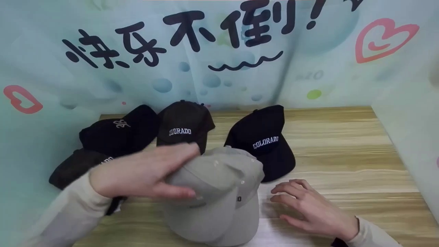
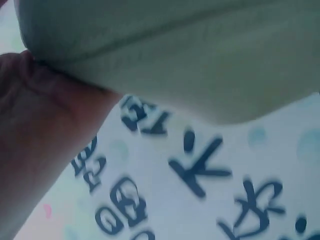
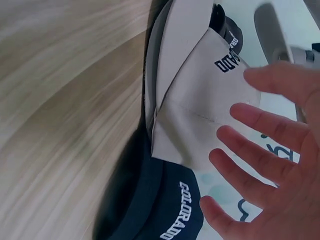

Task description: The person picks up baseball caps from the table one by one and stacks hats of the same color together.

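Note:
My left hand is at the crown of a light grey cap, thumb on the near side and fingertips hidden behind it. This cap overlaps a second light grey cap with dark lettering. In the left wrist view, grey cap fabric spreads above the wrist. My right hand hovers to the right of the caps, its fingers apart and slightly bent around nothing. From the right wrist view, the lettered light cap stands beside the spread fingers, not visibly gripped.
A black COLORADO cap sits behind the grey pair. Farther left are a dark brown cap, a black cap with an emblem and another dark cap, partly covered by the left arm. A printed backdrop borders the wooden surface.

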Demonstrator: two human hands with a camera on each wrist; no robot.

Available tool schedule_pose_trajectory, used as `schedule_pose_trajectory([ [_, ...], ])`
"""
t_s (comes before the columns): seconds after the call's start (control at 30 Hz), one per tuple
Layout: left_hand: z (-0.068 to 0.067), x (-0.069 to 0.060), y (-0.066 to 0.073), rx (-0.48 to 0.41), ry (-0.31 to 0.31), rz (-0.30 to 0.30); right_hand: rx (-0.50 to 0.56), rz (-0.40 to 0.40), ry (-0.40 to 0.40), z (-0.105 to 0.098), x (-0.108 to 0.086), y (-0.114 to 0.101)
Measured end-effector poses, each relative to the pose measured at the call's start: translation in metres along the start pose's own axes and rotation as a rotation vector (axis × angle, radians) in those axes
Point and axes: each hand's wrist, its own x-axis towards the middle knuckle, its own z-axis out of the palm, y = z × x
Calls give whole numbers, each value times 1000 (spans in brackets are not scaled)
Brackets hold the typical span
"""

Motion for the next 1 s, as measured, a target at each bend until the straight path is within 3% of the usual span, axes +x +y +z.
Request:
schedule_pose_trajectory([
  [0.17, 26, 16, 6, -117, -140, 105, -11, 8, -24, -2, -5, 1],
  [0.3, 45, 34, 3, -227, -247, 167, -30, 11, -3, -3, -6, 1],
  [0.43, 61, 49, -5, -303, -356, 128, -36, 10, 22, -2, -6, 1],
  [0.53, 69, 56, -11, -276, -410, 16, -22, 13, 30, -1, -6, 2],
  [0.63, 80, 61, -13, -173, -371, -77, -15, 9, 40, 0, -7, 3],
  [0.73, 92, 63, -13, -46, -265, -124, -11, 11, 35, 2, -8, 3],
  [0.9, 107, 61, -19, 121, -117, -100, -10, 14, 17, 4, -9, 3],
  [1.0, 115, 57, -22, 166, -62, -87, -16, 5, 33, 6, -10, 6],
])
